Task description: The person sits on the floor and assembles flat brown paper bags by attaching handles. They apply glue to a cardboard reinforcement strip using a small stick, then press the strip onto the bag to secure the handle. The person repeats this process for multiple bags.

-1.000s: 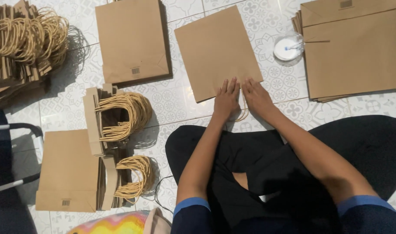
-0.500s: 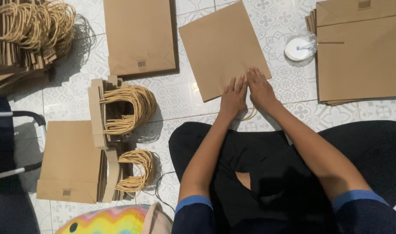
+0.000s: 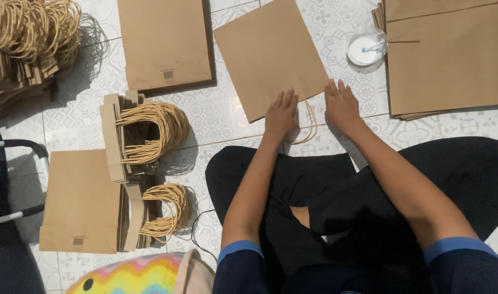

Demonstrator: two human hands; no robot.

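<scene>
A flat brown paper bag (image 3: 268,51) lies on the tiled floor in front of my crossed legs. My left hand (image 3: 281,113) presses flat on its near left edge, fingers together. My right hand (image 3: 341,103) rests palm down at the bag's near right corner, fingers slightly spread. A tan rope handle (image 3: 311,126) loops out from under the bag's near edge between my two hands. Neither hand grips anything.
A stack of brown bags (image 3: 447,57) lies at the right, with a small white dish (image 3: 365,50) beside it. More bags (image 3: 164,43) lie at the top. Handle strips with rope loops (image 3: 148,133) (image 3: 164,209) sit at the left, above another bag (image 3: 80,201).
My hands have slid apart along the bag's near edge, the right one going rightward. The view has shifted slightly, so the floor items sit higher in the frame.
</scene>
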